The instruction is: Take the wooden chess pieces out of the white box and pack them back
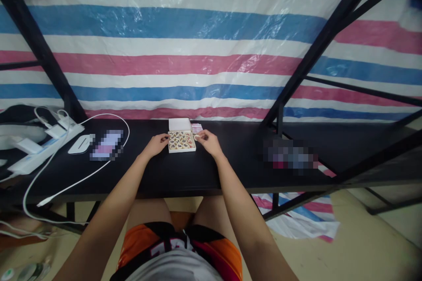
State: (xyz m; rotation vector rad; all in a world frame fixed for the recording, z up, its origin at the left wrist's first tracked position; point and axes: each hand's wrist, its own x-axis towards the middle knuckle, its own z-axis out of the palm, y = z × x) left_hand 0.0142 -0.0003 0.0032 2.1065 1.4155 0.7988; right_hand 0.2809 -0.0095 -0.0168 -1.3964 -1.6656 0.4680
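Note:
A small white box (181,141) full of round wooden chess pieces with red and black characters sits on the black table (184,171). Its white lid (180,124) lies just behind it. My left hand (157,144) touches the box's left edge with curled fingers. My right hand (206,139) is at the box's right edge, fingers pinched on what looks like a piece, too small to be sure. A small pink-and-white paper (197,127) lies behind the right hand.
On the table's left are a white power strip (46,147) with chargers and cables, a white oval device (80,144) and a blurred-out item. Another blurred item lies at right. Black metal frame bars (316,48) cross in front of a striped tarp.

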